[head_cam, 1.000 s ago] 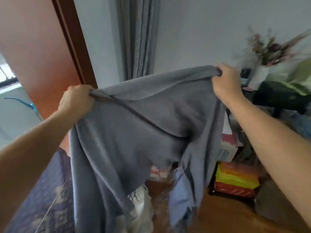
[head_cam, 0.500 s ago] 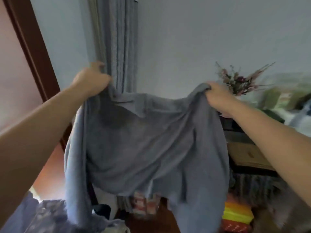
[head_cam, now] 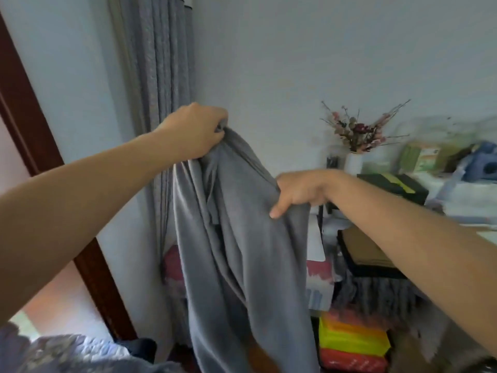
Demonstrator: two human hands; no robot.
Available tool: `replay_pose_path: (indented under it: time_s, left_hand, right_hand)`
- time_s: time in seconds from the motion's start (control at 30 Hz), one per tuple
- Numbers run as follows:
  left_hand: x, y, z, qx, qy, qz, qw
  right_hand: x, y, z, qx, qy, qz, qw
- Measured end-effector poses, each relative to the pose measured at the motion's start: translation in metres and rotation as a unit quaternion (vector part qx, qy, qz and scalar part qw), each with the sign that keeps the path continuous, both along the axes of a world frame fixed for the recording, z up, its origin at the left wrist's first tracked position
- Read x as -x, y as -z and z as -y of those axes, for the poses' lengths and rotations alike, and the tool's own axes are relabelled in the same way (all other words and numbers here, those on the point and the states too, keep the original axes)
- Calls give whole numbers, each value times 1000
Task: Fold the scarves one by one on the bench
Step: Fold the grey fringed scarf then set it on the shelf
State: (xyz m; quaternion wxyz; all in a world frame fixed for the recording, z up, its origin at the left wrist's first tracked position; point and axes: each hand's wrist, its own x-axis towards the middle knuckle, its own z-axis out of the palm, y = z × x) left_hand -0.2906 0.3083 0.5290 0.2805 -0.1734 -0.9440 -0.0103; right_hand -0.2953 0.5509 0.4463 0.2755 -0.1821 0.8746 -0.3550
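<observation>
Head view: left hand (head_cam: 197,133) grips the gray scarf (head_cam: 242,251) high; right hand (head_cam: 301,191) pinches its edge lower, fabric hanging.

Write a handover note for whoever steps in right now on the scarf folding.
Left hand: raised, gripping the top of the grey scarf.
Right hand: lower, gripping the same scarf's upper edge.
Scarf: in the air, hanging in loose vertical folds in front of the grey curtain, not lying on any surface.
Done: scarf picked up; no tidy fold visible.
Left: lay it down, fold it flat, then do the other scarves. A patterned cloth lies bottom left; what it is I cannot tell.
</observation>
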Motion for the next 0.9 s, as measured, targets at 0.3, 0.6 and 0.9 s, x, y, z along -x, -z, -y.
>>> replay_pose_path:
  time_s: [0.3, 0.6, 0.9]
  left_hand:
    - [26, -7, 88, -48, -185, -56, 980]
    - [47, 20, 93, -110, -245, -22, 963]
    - [46, 10, 85, -184, -289, -66, 937]
  right_hand:
    - [40, 52, -129, -284, 262, -214, 897]
    - [39, -7, -181, -132, 444, -495, 735]
    - [19, -19, -209, -189, 360, -563, 719]
